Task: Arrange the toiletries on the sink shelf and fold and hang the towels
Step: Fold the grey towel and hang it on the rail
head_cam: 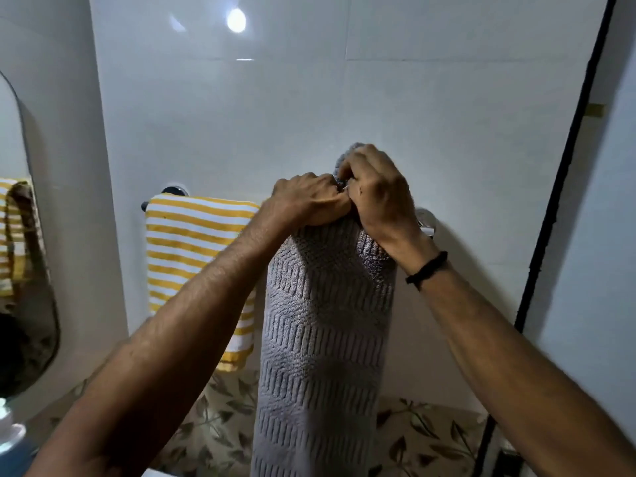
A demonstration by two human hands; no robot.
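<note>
Both hands, left hand [309,197] and right hand [375,187], clenched on grey towel [323,321] top at rail [425,220]. Soft, limp, fairly heavy; grip folded top edge. Striped towel [192,242] at 9 o'clock.

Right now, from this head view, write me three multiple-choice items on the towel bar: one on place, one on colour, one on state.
1. Where does the striped towel hang relative to the grey towel?
A. To its left
B. To its right
C. Behind it

2. What colours are the striped towel's bands?
A. Blue and white
B. Yellow and white
C. Red and grey

3. What are the left hand and right hand doing?
A. Resting open on the wall
B. Both gripping the grey towel's top
C. Holding a bottle

Answers: 1 A, it drapes over the bar's left part; 2 B, yellow and white bands alternate; 3 B, both hands bunch the fabric at bar height.
</note>
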